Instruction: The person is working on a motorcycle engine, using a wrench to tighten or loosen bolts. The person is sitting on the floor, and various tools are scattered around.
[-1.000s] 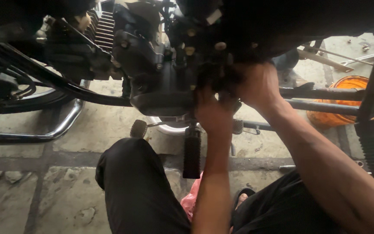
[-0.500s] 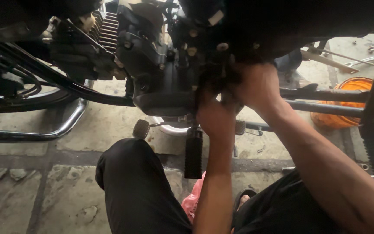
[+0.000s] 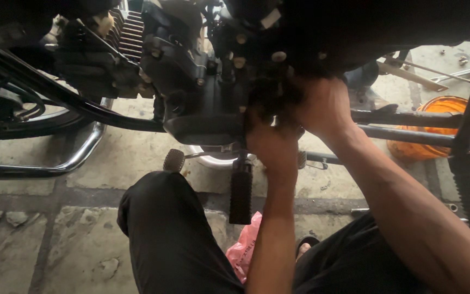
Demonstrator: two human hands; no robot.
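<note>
Rough concrete floor (image 3: 110,169) — greasy metal engine (image 3: 202,103)

Left hand (image 3: 270,144) and right hand (image 3: 325,106) are reaching upward side by side, fingers curled, forearms extended.

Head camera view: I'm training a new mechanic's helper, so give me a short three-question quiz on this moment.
1. True or false: both hands are up against the dark engine case.
2. What lies on the floor by the knee: A) a pink bag, B) a blue rag, C) a white cup?
3. What colour is the round container at the right?

Key
1. True: the left hand and the right hand press at the case's lower edge.
2. A: a pink plastic bag, below the black footpeg.
3. Orange.
</note>
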